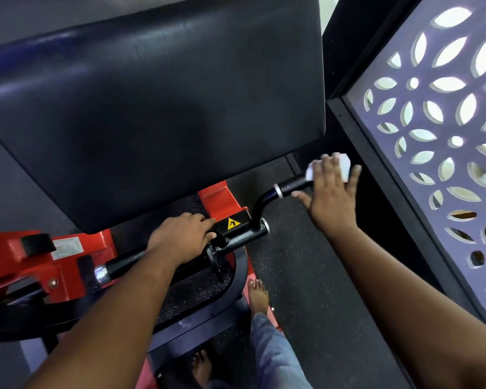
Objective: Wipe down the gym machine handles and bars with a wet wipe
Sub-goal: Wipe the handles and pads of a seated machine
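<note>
Right hand [331,192], fingers nearly straight, presses a white wet wipe [344,167] onto the black handle grip [293,186], whose long axis runs toward eight o'clock. Left hand [183,237] curls round the crossbar [244,238], farther off.

Floor [298,276]: dark rubber matting flecked with pale specks; it runs under the machine and on to the wall at right
Machine frame [76,265]: red painted steel with black parts; it stands on the floor at left and centre
Base rail [197,335]: dark bar low by the floor, just beside the feet
Right foot [258,296]: bare; planted on the matting just beside the red frame edge
Left foot [201,366]: bare; lower in view, partly in shadow under the frame
Lattice panel [432,136]: pale cut-out screen in a black frame; its lower edge meets the floor at right
</note>
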Tool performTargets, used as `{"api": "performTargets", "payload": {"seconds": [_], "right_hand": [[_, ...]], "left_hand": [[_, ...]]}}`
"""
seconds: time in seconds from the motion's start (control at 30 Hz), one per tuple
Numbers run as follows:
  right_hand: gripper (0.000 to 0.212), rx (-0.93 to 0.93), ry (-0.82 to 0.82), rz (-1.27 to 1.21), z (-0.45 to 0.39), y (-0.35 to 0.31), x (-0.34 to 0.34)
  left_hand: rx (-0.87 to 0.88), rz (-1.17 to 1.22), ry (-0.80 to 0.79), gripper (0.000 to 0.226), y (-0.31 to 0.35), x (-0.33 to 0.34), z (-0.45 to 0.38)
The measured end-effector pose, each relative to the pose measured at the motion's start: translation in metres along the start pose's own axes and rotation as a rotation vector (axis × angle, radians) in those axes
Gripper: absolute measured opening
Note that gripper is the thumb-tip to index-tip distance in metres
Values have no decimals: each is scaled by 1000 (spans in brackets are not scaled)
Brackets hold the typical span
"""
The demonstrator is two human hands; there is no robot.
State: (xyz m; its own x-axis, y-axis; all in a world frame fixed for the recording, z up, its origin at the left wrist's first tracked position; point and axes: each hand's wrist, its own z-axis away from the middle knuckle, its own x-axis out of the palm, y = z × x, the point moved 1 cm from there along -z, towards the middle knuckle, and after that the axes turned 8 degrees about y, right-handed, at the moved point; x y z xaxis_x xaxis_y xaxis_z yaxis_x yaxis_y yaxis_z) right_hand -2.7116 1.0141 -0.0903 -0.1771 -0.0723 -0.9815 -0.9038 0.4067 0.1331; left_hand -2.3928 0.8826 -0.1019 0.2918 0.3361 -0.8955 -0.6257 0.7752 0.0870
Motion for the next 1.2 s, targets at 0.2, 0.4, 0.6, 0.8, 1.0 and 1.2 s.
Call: {"api": "performTargets", "payload": {"seconds": [0.2, 0.4, 0.6, 0.8, 1.0, 1.2], "right_hand": [[73, -158, 42, -112, -15, 12, -6], [84, -309, -20, -79, 5, -25, 1], [74, -49, 42, 14, -10, 4, -12], [88, -443, -39, -75, -19, -10, -2], [104, -265, -108, 41, -13, -19, -1], [95, -210, 18, -78, -5, 7, 1]], "left_hand": [[-6, 4, -9, 52, 1, -2, 1], [-2, -1, -12, 51, 2, -3, 1], [5, -7, -9, 50, 2, -3, 1], [4, -7, -12, 50, 2, -4, 1], [7, -5, -5, 50, 1, -3, 1], [7, -2, -2, 50, 1, -3, 2]]}}
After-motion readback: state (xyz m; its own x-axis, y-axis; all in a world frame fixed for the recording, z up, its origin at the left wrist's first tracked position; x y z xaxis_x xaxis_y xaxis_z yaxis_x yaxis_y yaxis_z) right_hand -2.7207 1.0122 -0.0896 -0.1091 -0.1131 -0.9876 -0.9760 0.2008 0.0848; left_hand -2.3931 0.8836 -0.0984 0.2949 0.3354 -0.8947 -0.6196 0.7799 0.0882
